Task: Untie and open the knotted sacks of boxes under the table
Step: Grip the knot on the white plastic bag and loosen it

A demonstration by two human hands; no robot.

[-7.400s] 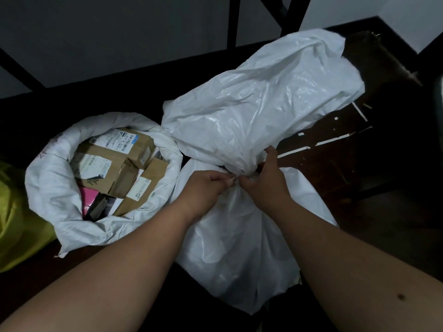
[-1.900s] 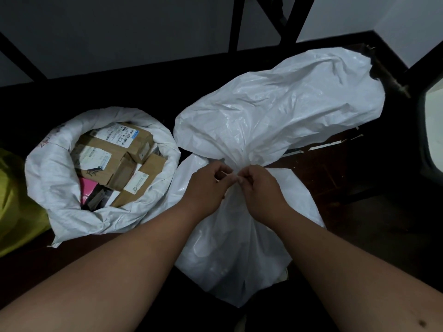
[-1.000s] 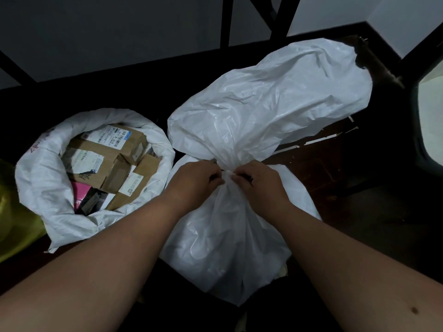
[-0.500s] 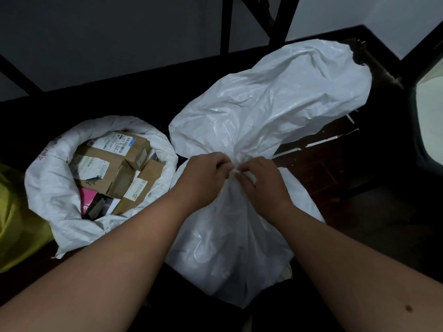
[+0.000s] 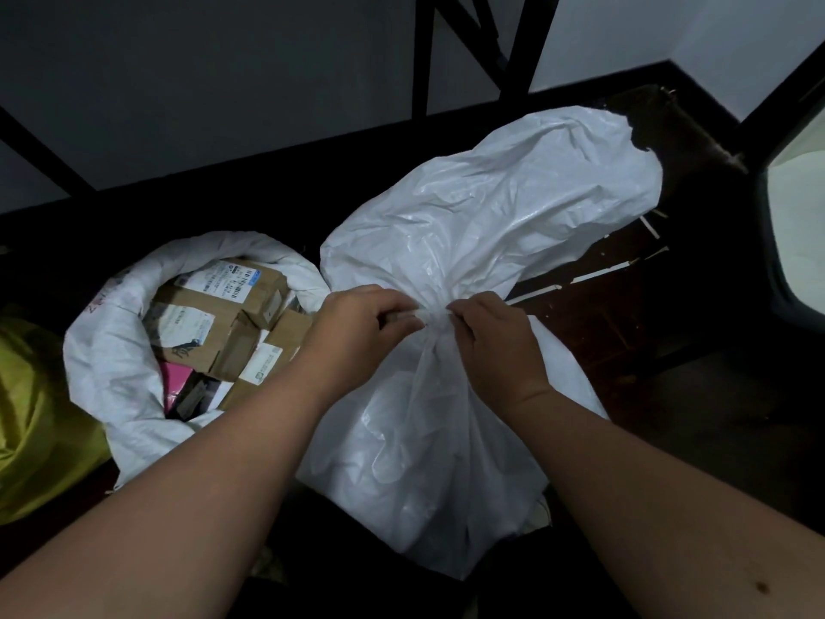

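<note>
A white woven sack [image 5: 415,444] stands in the middle of the floor, cinched by a knot [image 5: 431,315] at its neck. Its loose top [image 5: 500,203] fans out up and to the right. My left hand [image 5: 357,337] pinches the knot from the left and my right hand [image 5: 495,346] pinches it from the right, fingertips nearly meeting. A second white sack [image 5: 107,350] at the left stands open with its rim rolled down, showing several cardboard boxes [image 5: 223,314] with labels inside.
A yellow-green bag [image 5: 31,417] lies at the far left edge. Black metal table legs [image 5: 424,51] and braces rise behind the sacks against a grey wall. Dark wooden floor [image 5: 602,319] with pale scraps lies to the right, and a pale curved object [image 5: 799,216] sits at the right edge.
Both hands stayed on the knot, fingers shifting slightly as they work it. The view drifted a little; the sack remains tied.
</note>
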